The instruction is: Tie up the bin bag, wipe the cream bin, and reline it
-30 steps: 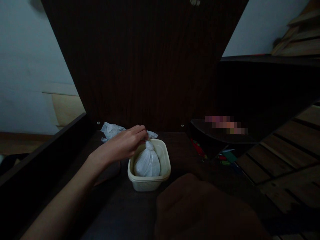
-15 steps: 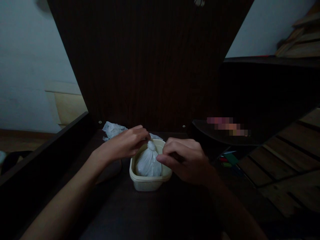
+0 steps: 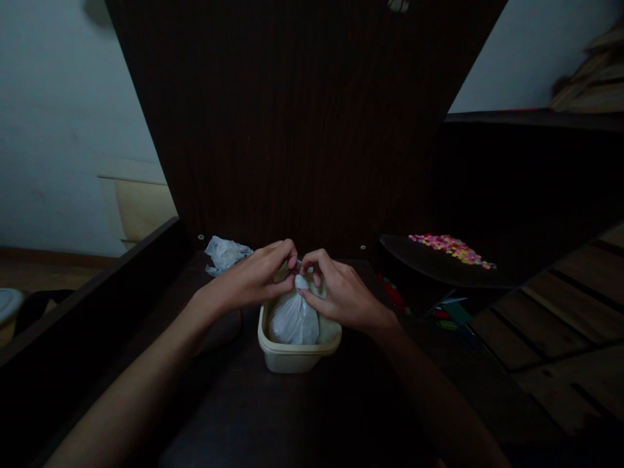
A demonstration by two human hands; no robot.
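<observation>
A knotted white plastic bag (image 3: 293,318) sits inside a small cream plastic tub (image 3: 297,354) on a dark wooden surface. My left hand (image 3: 256,279) pinches the bag's knotted top from the left. My right hand (image 3: 338,294) meets it from the right, fingertips on the same knot. Both hands cover the knot and the tub's far rim.
A crumpled white plastic bag (image 3: 225,252) lies behind my left hand near a tall dark back panel (image 3: 302,117). A dark tray with small colourful pieces (image 3: 451,248) stands to the right. A raised dark edge (image 3: 88,292) runs along the left; wooden slats (image 3: 575,305) lie far right.
My right hand has come up from the lower right to the bag's knot, joining my left hand, which stayed on the knot.
</observation>
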